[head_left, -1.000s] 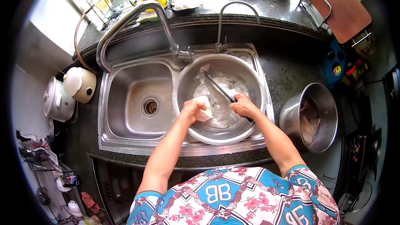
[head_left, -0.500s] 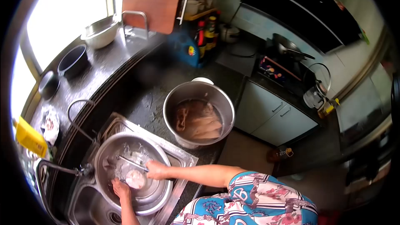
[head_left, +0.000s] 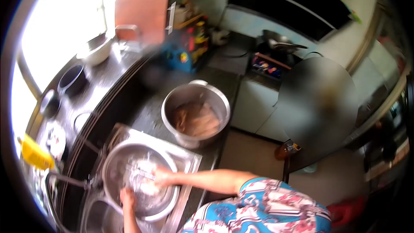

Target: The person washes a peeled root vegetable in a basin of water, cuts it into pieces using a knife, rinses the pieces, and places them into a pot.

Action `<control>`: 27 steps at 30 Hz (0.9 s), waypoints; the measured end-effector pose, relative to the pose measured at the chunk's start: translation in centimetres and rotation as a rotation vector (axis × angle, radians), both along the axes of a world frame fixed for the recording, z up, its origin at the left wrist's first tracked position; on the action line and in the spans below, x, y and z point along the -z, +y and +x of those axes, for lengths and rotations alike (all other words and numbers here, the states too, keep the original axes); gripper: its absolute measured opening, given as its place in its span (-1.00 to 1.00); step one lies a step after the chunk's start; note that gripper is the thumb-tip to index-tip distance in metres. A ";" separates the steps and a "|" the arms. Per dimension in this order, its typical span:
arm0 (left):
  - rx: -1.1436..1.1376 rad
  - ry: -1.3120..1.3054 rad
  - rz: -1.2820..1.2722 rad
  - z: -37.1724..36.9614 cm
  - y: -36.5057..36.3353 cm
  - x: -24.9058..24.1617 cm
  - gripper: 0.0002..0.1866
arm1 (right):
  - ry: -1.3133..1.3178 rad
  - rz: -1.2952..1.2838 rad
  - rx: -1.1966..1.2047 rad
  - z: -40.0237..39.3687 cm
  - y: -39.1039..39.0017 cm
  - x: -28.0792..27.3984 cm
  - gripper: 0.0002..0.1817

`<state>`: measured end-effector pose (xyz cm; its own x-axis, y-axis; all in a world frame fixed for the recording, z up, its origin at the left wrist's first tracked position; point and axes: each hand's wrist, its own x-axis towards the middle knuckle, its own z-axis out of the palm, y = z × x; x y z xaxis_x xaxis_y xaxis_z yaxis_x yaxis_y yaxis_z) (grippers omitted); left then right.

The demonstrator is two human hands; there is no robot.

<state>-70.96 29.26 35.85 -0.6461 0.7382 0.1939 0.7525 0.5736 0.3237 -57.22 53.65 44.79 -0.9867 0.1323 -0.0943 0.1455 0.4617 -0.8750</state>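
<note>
A steel bowl (head_left: 113, 164) sits in the right basin of the sink (head_left: 189, 157), at the lower left of the blurred head view. Both my hands are inside it. My right hand (head_left: 161, 177) grips a knife (head_left: 139, 173) whose thin blade points left across the bowl. My left hand (head_left: 127, 198) is at the bowl's near side, holding a pale piece of food (head_left: 145, 186) just under the blade. Water and more pale bits lie in the bowl.
A large steel pot (head_left: 171, 99) holding brownish meat stands on the dark counter right of the sink. Behind are a wooden cutting board (head_left: 142, 13), bowls and a yellow bottle (head_left: 34, 155). A wok (head_left: 280, 41) sits on the stove. A blurred-out patch (head_left: 319, 99) hides the right.
The view has swung from straight down on the sink to the right, toward pot and stove, and is now blurred. Both hands stay in the bowl with knife and food.
</note>
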 end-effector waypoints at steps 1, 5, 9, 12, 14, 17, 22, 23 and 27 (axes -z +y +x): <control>-0.011 0.004 -0.023 0.9 0.3 -2.3 -0.83 | 0.032 -0.006 -0.028 0.3 -0.1 -0.5 -0.69; -0.345 0.076 -0.069 4.0 2.3 -8.5 -0.56 | 0.038 -0.021 -0.042 1.5 1.1 -3.5 -0.54; -0.409 -0.774 0.450 6.2 2.9 -13.2 -0.52 | 0.029 0.096 0.013 2.4 -0.6 -6.3 -0.57; -0.427 -1.426 0.729 9.5 4.5 -15.4 -0.62 | 0.030 0.136 0.022 2.6 -4.4 -7.0 -0.58; -0.449 -1.640 0.929 10.3 5.3 -12.8 -0.69 | 0.200 0.116 -0.078 2.6 -6.2 -6.3 -0.69; -0.598 -1.598 1.132 10.8 4.9 -12.9 -0.80 | 0.051 -0.101 -0.183 1.3 -6.3 -5.1 -0.75; -0.831 -1.596 1.060 10.1 2.3 -12.2 -0.87 | -0.202 0.126 -0.052 -5.0 0.5 0.1 -0.77; -0.840 -1.624 1.082 9.9 1.8 -12.3 -0.89 | -0.287 0.227 -0.049 -5.4 0.9 -0.7 -0.77; -0.735 -1.612 1.101 9.9 1.4 -12.7 -0.80 | -0.038 0.668 0.038 -7.0 1.9 3.0 -0.83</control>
<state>-61.07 30.62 48.59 -0.7025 0.3221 -0.6346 -0.7110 -0.2787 0.6456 -64.25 55.58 41.76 -0.9778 0.2092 -0.0147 0.1978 0.8964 -0.3968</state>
